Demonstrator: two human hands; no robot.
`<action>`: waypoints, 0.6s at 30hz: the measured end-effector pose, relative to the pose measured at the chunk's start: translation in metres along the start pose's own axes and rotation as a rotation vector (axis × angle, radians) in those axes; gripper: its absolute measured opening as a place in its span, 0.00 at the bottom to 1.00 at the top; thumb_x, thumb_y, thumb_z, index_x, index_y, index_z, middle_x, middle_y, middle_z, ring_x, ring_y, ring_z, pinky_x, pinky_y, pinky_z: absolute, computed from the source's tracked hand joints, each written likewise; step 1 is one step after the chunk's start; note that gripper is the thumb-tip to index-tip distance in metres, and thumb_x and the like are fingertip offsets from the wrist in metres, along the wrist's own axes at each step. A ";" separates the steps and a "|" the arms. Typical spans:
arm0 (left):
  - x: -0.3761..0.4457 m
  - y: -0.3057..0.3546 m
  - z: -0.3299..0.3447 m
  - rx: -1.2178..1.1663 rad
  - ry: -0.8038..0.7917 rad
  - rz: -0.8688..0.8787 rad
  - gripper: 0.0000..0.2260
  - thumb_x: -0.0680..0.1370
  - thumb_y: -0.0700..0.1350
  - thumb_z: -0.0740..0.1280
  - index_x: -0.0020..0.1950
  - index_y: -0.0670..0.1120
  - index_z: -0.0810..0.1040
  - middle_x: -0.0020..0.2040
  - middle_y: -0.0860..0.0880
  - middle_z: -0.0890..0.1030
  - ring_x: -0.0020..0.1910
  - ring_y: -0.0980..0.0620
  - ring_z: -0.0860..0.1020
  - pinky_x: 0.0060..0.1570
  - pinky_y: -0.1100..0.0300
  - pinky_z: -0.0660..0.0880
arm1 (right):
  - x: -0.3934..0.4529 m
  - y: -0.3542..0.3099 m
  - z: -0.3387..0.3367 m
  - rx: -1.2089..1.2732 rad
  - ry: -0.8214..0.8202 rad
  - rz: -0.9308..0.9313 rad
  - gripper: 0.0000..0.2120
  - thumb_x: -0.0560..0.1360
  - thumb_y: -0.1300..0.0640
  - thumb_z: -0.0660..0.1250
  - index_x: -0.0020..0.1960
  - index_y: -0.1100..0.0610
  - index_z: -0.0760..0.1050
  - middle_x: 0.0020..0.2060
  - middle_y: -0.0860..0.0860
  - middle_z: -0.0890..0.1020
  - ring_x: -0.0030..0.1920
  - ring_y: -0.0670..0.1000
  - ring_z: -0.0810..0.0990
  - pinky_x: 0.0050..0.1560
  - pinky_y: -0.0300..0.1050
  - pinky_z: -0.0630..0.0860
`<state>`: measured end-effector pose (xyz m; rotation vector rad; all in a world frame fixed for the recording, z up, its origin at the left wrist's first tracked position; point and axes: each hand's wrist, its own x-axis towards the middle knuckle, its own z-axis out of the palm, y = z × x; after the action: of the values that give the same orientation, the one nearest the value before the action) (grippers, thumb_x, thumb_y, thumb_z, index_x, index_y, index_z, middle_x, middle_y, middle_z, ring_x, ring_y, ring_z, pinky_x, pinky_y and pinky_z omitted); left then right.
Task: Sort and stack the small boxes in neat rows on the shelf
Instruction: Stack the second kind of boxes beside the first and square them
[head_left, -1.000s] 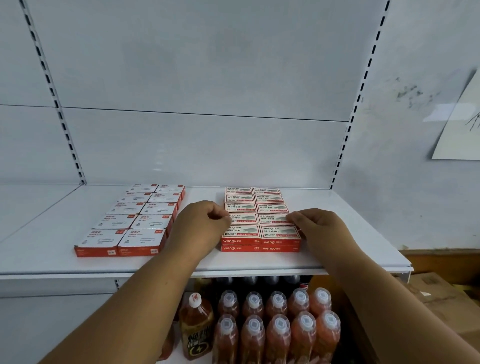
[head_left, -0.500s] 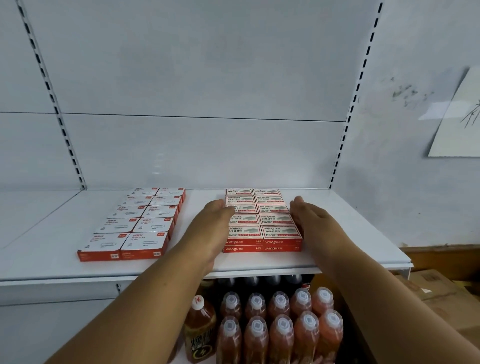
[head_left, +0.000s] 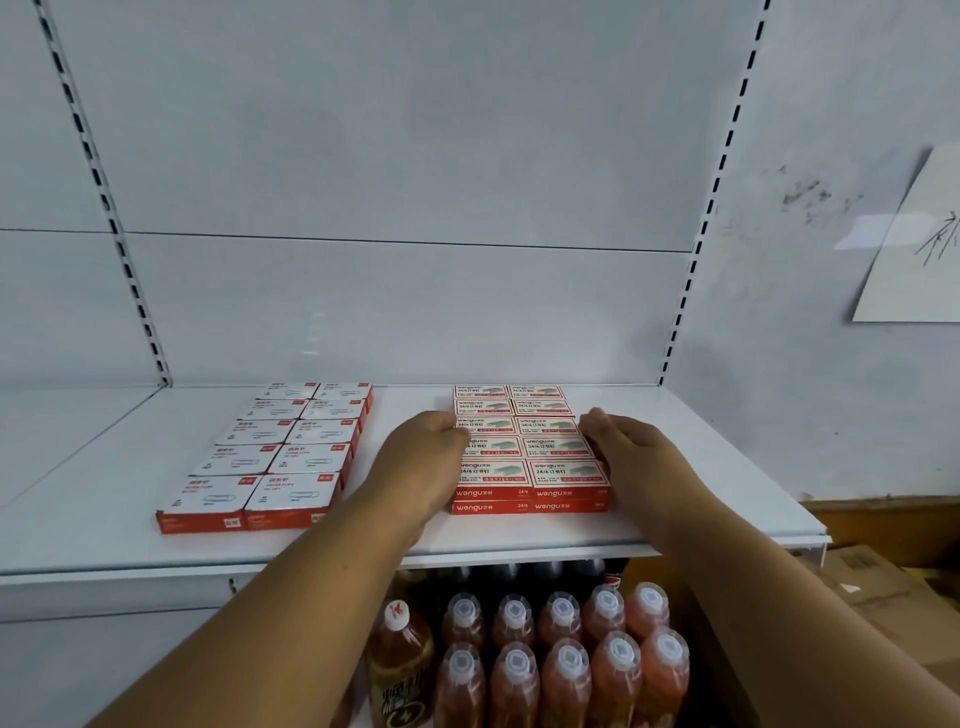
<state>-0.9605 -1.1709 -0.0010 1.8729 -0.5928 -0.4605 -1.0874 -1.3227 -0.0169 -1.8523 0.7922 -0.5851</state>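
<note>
On the white shelf (head_left: 675, 519) lie two blocks of small boxes. The red staple boxes (head_left: 530, 447) form two columns running back to the wall, stacked two high at the front. My left hand (head_left: 421, 467) presses flat against the block's left side and my right hand (head_left: 634, 452) against its right side, fingers pointing toward the wall. Neither hand holds a box. To the left, apart from my hands, the white-topped paper clip boxes (head_left: 280, 457) sit in two columns.
Below the shelf stand several orange drink bottles (head_left: 561, 660) with sealed caps and one darker bottle (head_left: 400, 654). Cardboard boxes (head_left: 883, 587) lie at the lower right. A paper sheet (head_left: 919, 244) hangs on the right wall.
Both hands went from pinching the front staple boxes to lying flat along the block's two sides, sliding a little toward the wall. The view tilted slightly upward.
</note>
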 end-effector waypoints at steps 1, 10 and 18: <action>0.002 0.001 -0.001 0.005 0.000 -0.008 0.04 0.84 0.47 0.57 0.54 0.54 0.71 0.39 0.60 0.77 0.32 0.62 0.78 0.20 0.74 0.68 | 0.002 -0.001 0.000 0.008 0.005 0.007 0.17 0.81 0.42 0.56 0.45 0.48 0.80 0.41 0.46 0.86 0.44 0.49 0.85 0.52 0.46 0.78; 0.030 0.018 -0.003 0.062 0.014 -0.075 0.14 0.81 0.46 0.58 0.45 0.41 0.80 0.42 0.46 0.85 0.41 0.50 0.83 0.38 0.53 0.75 | 0.037 -0.010 -0.004 0.108 -0.068 0.060 0.17 0.83 0.46 0.55 0.48 0.52 0.79 0.39 0.42 0.86 0.41 0.44 0.85 0.45 0.38 0.78; 0.038 0.011 0.006 0.004 0.111 -0.087 0.14 0.80 0.45 0.58 0.46 0.40 0.81 0.38 0.47 0.85 0.38 0.48 0.84 0.39 0.53 0.75 | 0.046 0.000 -0.002 0.197 -0.092 0.063 0.16 0.82 0.46 0.57 0.46 0.51 0.80 0.41 0.47 0.87 0.41 0.48 0.86 0.48 0.48 0.81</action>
<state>-0.9355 -1.2018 0.0054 1.9198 -0.4405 -0.4091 -1.0585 -1.3579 -0.0142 -1.6559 0.7033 -0.5151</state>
